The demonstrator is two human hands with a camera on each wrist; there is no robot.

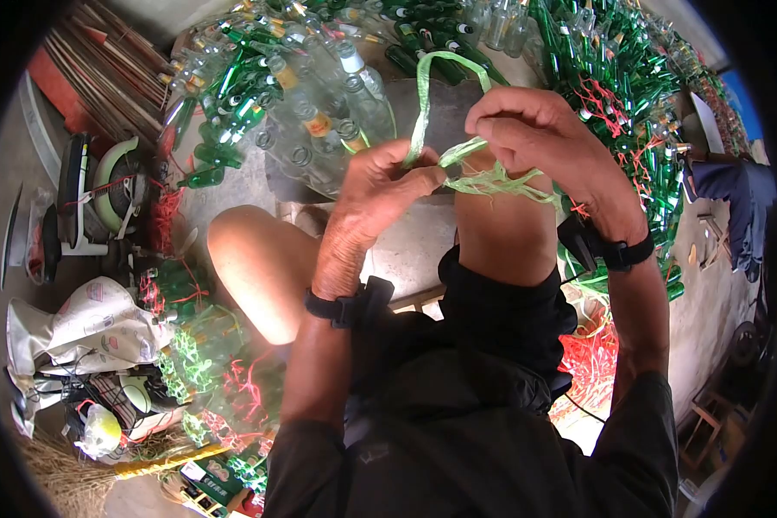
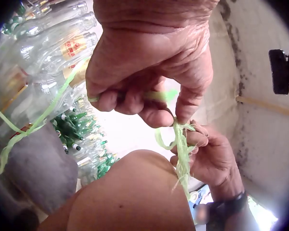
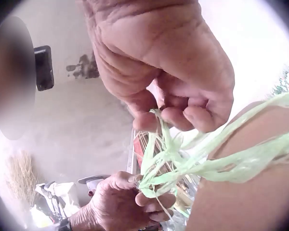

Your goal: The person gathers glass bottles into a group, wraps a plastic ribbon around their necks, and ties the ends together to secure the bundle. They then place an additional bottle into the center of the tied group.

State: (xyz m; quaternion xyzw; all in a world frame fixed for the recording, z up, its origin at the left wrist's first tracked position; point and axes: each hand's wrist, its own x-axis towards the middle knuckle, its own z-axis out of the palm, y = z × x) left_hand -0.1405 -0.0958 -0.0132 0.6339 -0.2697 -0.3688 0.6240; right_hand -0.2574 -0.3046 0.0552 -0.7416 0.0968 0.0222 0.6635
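Left grip (image 1: 378, 188) pinching ribbon (image 1: 422, 104), right (image 1: 548, 138) — apparently — curled

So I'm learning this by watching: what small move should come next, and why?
I'd probably ease the right hand gently away from the left hand. Both pinch the green twine, but its frayed strands look loose between them, and a slack loop arches above.
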